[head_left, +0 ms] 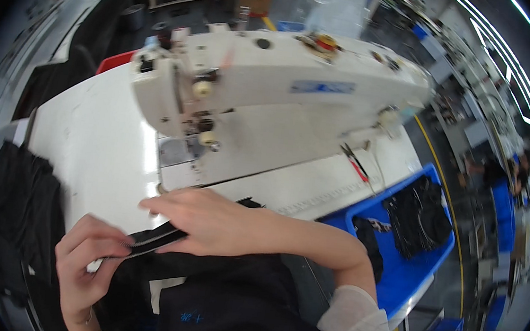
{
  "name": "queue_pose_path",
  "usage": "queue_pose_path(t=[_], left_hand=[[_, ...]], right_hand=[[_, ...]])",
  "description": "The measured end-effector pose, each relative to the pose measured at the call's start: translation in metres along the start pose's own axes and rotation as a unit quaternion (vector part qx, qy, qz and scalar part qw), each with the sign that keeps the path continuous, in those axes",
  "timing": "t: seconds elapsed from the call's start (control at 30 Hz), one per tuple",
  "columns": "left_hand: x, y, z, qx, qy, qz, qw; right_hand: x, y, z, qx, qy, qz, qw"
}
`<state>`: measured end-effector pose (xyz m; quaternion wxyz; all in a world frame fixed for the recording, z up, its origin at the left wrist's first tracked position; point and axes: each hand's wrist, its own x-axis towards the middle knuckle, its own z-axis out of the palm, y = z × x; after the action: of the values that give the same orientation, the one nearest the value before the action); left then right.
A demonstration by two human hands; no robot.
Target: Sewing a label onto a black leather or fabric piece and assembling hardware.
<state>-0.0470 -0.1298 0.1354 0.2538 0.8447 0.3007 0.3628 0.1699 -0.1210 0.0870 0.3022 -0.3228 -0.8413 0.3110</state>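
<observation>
Pinched in the fingers of my left hand point(89, 250) is one end of a narrow black strip point(157, 239) with a pale line along its length, which looks like zipper tape. My right hand point(210, 221) is closed on the strip's other end, its forefinger reaching leftward. The strip slants between both hands, in front of the table's near edge. Just beyond my right hand is the needle area of a white sewing machine point(275, 69). Black cloth point(130, 280) lies below the hands, over my lap; where it joins the strip, if at all, is hidden.
Red-handled snips point(357, 163) lie on the white sewing table point(96, 141), right of the needle. A blue bin point(404, 290) holding dark bundles stands at the right. Black fabric point(22, 204) hangs over the table's left end. Farther right, a person point(503, 174) is near other workstations.
</observation>
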Motion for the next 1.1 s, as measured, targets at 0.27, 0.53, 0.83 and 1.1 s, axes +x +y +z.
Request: queue_pose_path(t=[0.27, 0.53, 0.83, 1.1], left_hand=[[-0.007, -0.049, 0.029, -0.159, -0.017, -0.07, 0.985], [-0.018, -0.072, 0.091, -0.104, -0.101, -0.159, 0.977], [-0.027, -0.083, 0.126, -0.067, -0.1, -0.121, 0.985], [-0.005, -0.024, 0.198, 0.041, -0.171, 0.214, 0.961]], right_hand=[[-0.126, -0.019, -0.016, 0.214, 0.069, 0.19, 0.956], [-0.328, -0.063, -0.072, -0.441, 0.291, 0.491, 0.693], [-0.413, 0.07, 0.028, -0.211, 0.116, 0.548, 0.801], [-0.441, 0.091, 0.035, -0.335, 0.185, 0.603, 0.7]])
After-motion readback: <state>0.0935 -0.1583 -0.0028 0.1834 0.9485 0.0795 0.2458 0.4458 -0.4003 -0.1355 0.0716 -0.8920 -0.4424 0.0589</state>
